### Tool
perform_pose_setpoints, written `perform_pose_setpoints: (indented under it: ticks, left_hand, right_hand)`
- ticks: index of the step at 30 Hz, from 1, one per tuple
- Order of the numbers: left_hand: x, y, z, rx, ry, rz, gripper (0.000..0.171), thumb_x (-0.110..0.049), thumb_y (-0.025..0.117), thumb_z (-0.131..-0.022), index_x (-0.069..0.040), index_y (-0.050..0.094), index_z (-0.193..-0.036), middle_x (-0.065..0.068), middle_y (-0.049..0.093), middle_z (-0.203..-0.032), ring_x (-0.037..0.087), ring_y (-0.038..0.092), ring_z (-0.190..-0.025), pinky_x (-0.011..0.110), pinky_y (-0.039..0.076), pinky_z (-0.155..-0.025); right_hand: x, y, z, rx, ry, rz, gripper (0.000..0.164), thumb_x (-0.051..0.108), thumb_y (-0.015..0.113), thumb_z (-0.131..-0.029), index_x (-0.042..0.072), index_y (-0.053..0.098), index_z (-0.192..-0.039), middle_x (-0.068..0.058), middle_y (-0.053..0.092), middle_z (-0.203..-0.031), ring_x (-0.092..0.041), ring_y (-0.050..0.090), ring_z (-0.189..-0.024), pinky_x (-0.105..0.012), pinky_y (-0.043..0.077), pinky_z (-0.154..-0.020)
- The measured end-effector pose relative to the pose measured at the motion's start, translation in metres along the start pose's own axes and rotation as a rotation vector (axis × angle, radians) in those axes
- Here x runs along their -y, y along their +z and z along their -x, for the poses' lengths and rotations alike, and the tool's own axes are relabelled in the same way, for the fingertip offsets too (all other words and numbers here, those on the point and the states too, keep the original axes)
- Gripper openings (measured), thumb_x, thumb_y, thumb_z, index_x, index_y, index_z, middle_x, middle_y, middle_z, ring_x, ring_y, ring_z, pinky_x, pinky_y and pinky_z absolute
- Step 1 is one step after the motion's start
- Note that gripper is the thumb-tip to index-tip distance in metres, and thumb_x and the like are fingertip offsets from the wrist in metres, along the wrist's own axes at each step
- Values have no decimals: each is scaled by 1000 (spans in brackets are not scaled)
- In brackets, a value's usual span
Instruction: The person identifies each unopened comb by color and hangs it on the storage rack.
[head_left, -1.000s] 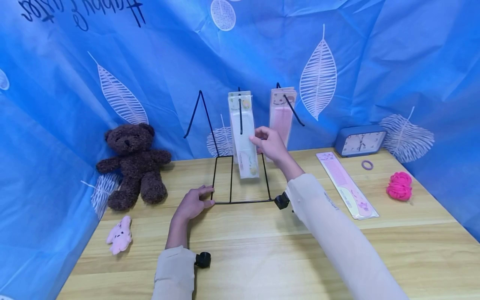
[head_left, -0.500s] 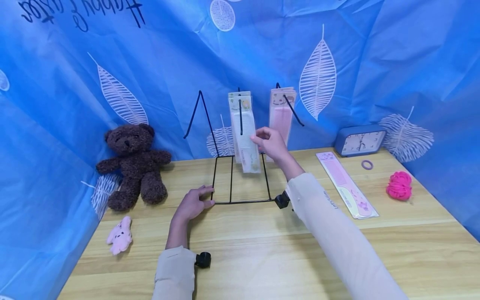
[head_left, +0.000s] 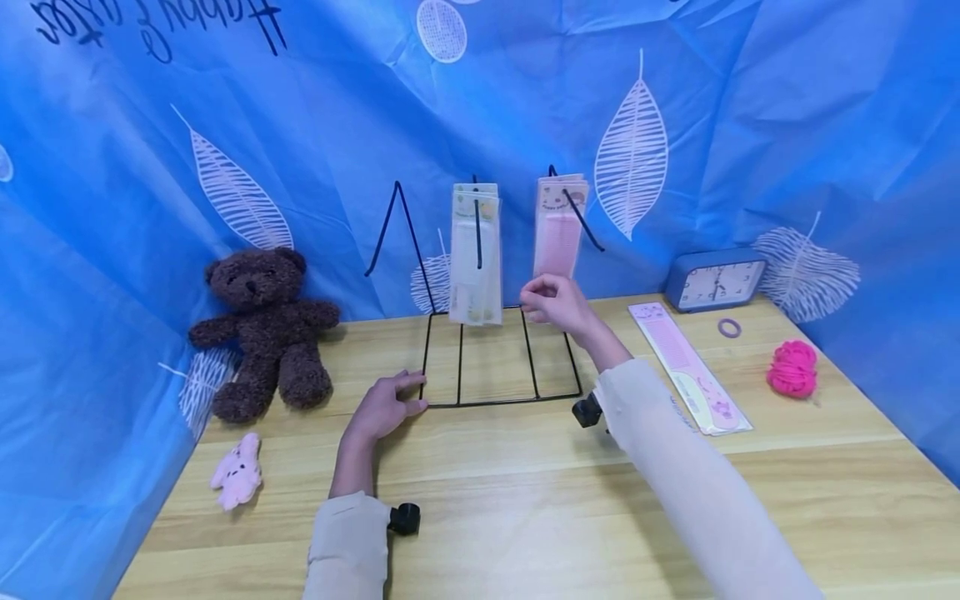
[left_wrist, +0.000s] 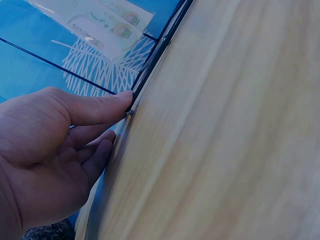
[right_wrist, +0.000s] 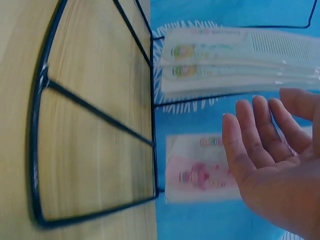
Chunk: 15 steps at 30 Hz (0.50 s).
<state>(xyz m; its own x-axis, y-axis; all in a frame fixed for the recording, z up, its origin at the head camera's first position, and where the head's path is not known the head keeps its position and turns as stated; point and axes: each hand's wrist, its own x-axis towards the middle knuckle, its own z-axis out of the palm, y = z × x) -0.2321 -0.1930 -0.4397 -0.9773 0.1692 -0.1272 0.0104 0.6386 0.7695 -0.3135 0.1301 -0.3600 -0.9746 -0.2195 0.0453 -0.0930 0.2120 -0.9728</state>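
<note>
A black wire display rack (head_left: 495, 402) stands on the table with upright prongs. Packaged white combs (head_left: 463, 267) hang from its middle prong, and packaged pink combs (head_left: 557, 237) from the right one. At the rack's front left corner, my left hand (head_left: 381, 410) pinches the wire between thumb and fingers; the left wrist view shows the thumb (left_wrist: 107, 107) on top of the bar. My right hand (head_left: 558, 307) is just right of the white combs, overlapping the lower part of the pink ones. Its fingers (right_wrist: 265, 130) are loosely bent and hold nothing.
More packaged pink combs (head_left: 688, 367) lie flat at the right, near a blue clock (head_left: 716, 281), a purple ring (head_left: 729, 327) and a pink yarn bundle (head_left: 792, 369). A brown teddy bear (head_left: 262, 325) and a small pink plush (head_left: 238, 472) sit at the left.
My right hand has let go of the front white comb package and moved right and slightly down. That package has swung back to hang nearly straight. My left hand stays on the rack.
</note>
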Motion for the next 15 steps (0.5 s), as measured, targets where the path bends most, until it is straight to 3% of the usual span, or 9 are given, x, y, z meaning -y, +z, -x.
perform_pose_setpoints:
  ticks: [7,15]
  left_hand:
    - [0,-1,0,-6,2,-8,50,-11,70,-96,-4,57,-144,13,40,-159,36,22,-151,57,17,-121]
    - [1,0,0,0,9,-9,50,-12,70,-96,-4,57,-144,15,40,-158,37,22,-151,57,17,-121]
  right_hand:
    - [-17,-23,14,1,22,34,31,14,60,-103,-9,59,-124,-29,60,-126,-41,62,-114,-51,54,-97]
    - [-43,-59,37,-62,48,64,36,14,57,-105,-13,54,-128,-31,56,-128,-41,59,-116,-47,55,-96]
